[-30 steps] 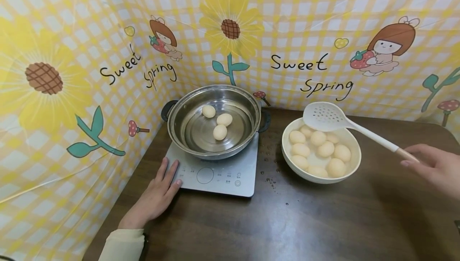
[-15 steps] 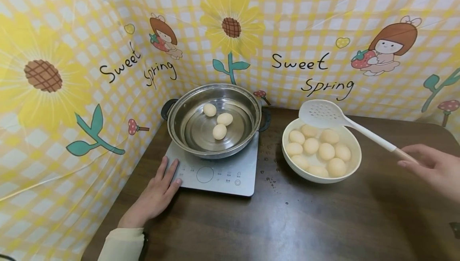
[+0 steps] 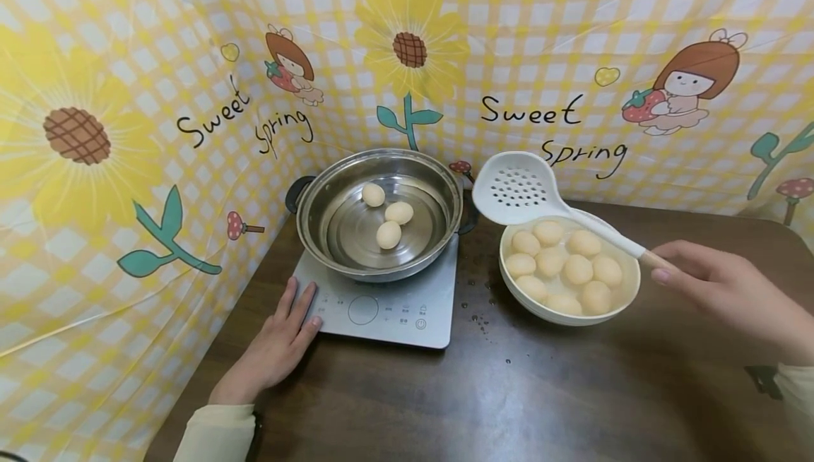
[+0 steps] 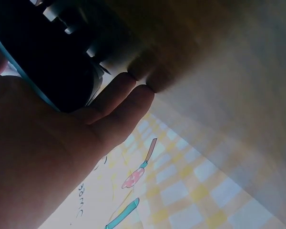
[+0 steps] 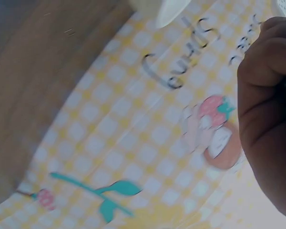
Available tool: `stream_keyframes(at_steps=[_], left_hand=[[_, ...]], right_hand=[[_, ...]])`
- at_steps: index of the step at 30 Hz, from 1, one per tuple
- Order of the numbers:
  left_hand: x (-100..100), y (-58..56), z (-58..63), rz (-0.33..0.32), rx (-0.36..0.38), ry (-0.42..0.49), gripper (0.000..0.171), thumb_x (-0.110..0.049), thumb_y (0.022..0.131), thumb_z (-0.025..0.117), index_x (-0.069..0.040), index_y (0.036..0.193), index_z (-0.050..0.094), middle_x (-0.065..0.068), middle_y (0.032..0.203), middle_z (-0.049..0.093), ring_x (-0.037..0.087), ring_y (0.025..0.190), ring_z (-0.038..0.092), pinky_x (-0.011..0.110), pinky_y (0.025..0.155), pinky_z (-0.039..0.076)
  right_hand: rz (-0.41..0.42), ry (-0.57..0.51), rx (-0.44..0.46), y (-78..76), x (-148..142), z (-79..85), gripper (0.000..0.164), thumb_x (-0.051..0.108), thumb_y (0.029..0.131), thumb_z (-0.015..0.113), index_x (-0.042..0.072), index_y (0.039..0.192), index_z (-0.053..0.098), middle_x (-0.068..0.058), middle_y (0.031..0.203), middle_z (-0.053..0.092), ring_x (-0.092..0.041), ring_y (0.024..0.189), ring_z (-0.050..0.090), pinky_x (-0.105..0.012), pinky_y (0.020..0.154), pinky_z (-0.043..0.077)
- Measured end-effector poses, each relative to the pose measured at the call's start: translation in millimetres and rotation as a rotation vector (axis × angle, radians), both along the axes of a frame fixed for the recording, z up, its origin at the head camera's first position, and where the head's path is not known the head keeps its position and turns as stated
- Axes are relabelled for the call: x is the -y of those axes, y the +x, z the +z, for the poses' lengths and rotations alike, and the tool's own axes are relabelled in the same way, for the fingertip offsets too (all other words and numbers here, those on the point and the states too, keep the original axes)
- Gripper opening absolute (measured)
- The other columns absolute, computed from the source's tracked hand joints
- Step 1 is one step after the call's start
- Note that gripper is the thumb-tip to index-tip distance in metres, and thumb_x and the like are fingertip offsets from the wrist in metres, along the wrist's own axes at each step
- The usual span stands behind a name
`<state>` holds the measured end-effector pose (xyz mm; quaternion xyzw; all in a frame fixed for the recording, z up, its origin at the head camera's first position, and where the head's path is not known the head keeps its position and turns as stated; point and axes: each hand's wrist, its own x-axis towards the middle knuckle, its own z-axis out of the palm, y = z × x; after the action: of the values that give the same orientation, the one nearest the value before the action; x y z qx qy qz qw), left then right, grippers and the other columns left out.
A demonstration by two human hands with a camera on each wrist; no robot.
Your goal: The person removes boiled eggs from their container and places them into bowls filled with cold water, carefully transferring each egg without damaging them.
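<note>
My right hand [image 3: 712, 285] grips the tan handle end of a white perforated skimmer [image 3: 516, 186]. Its round head carries nothing and hangs between the pot and the bowl, overlapping the bowl's back-left rim in the head view. The cream bowl [image 3: 572, 320] holds several pale eggs [image 3: 578, 269] in cloudy water. In the steel pot [image 3: 375, 275] lie 3 eggs [image 3: 388, 234], two of them close together. My left hand [image 3: 273, 345] rests with fingers extended at the left front edge of the induction cooker [image 3: 381, 338]. In the right wrist view, curled fingers [image 5: 264, 90] show at the right side.
The pot stands on the cooker, its black handles [image 3: 295, 193] sticking out to either side. Water drops [image 3: 473, 318] dot the dark wooden table [image 3: 509, 398] between cooker and bowl. A yellow checked cloth [image 3: 521, 38] hangs along the back and left side.
The right hand has carried the skimmer left and up, from over the bowl toward the pot. Eggs in the bowl have shifted a little. The left hand stays where it was.
</note>
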<state>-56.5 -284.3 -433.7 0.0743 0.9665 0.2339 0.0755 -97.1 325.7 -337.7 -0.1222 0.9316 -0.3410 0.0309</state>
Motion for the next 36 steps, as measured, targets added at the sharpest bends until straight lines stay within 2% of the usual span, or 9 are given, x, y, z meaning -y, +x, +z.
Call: stream_keyframes(at_steps=[3,7,10,14,16,21,29,32,36], left_hand=[[1,0.3,-0.5,-0.001,-0.005,0.002,0.065,-0.042,0.111,0.034,-0.007,0.163,0.015,0.024,0.166,-0.008,0.055,0.145,0.015,0.074,0.106,0.021],[0,1.0,-0.9,-0.007,-0.012,0.004,0.065,-0.041,0.111,0.035,-0.006,0.162,0.016,0.025,0.166,-0.006,0.057,0.143,0.017,0.074,0.105,0.023],[-1,1.0,-1.2,-0.007,-0.009,0.005,0.065,-0.041,0.111,0.035,-0.007,0.163,0.016,0.025,0.166,-0.006,0.056,0.144,0.016,0.073,0.106,0.023],[-2,-0.4,-0.4,-0.008,-0.017,0.01,0.065,-0.041,0.111,0.036,-0.007,0.162,0.016,0.024,0.166,-0.005,0.057,0.143,0.017,0.074,0.105,0.023],[-3,-0.7,-0.3,-0.012,-0.018,0.009,0.065,-0.041,0.111,0.036,-0.007,0.162,0.017,0.025,0.166,-0.005,0.057,0.142,0.019,0.074,0.105,0.024],[-3,0.1,-0.1,-0.009,-0.013,-0.006,0.064,-0.041,0.111,0.036,-0.007,0.162,0.017,0.025,0.166,-0.005,0.058,0.141,0.02,0.074,0.104,0.026],[0,1.1,-0.2,-0.006,-0.02,-0.01,0.065,-0.041,0.111,0.036,-0.007,0.162,0.018,0.025,0.166,-0.004,0.059,0.141,0.022,0.074,0.103,0.027],[1,1.4,-0.5,-0.002,-0.018,-0.01,0.065,-0.041,0.111,0.036,-0.007,0.162,0.017,0.025,0.166,-0.005,0.058,0.142,0.021,0.074,0.104,0.026],[2,1.6,-0.8,0.003,-0.02,-0.007,0.065,-0.041,0.111,0.036,-0.007,0.162,0.017,0.024,0.166,-0.005,0.057,0.142,0.019,0.074,0.104,0.025]], right_hand=[[0.033,0.012,-0.04,-6.5,21,8.9,0.018,0.028,0.103,0.062,0.025,0.12,0.065,0.002,0.067,0.057,-0.014,0.057,0.049,-0.031,0.049,0.038],[0.072,0.046,-0.081,-15.2,49,17.9,0.016,0.03,0.102,0.064,0.027,0.118,0.063,0.003,0.071,0.06,-0.011,0.056,0.047,-0.03,0.05,0.037],[0.113,0.074,-0.114,-21.7,68,21.3,0.017,0.031,0.102,0.064,0.028,0.119,0.062,0.005,0.064,0.052,-0.011,0.05,0.04,-0.03,0.046,0.035],[0.157,0.118,-0.188,-28.1,88,24.1,0.019,0.028,0.102,0.065,0.023,0.12,0.061,0.008,0.061,0.047,-0.009,0.049,0.039,-0.029,0.048,0.035],[0.174,0.132,-0.221,-30.4,96,24.5,0.02,0.026,0.101,0.066,0.021,0.12,0.061,0.009,0.06,0.047,-0.008,0.049,0.039,-0.029,0.049,0.035],[0.23,0.145,-0.337,-36.9,113,20.2,0.02,0.019,0.098,0.07,0.019,0.116,0.063,0.013,0.066,0.059,-0.005,0.049,0.04,-0.029,0.051,0.037],[0.297,0.236,-0.601,-47.3,137,11.8,0.026,0.011,0.091,0.076,0.014,0.115,0.066,0.003,0.094,0.071,-0.011,0.065,0.053,-0.038,0.06,0.047],[0.321,0.286,-0.65,-51.2,144,10.5,0.026,0.013,0.092,0.075,0.014,0.115,0.065,0.003,0.088,0.068,-0.011,0.066,0.053,-0.037,0.062,0.048],[0.333,0.315,-0.661,-54.4,149,9.5,0.025,0.013,0.093,0.073,0.015,0.116,0.063,0.005,0.081,0.063,-0.01,0.063,0.05,-0.035,0.06,0.046]])
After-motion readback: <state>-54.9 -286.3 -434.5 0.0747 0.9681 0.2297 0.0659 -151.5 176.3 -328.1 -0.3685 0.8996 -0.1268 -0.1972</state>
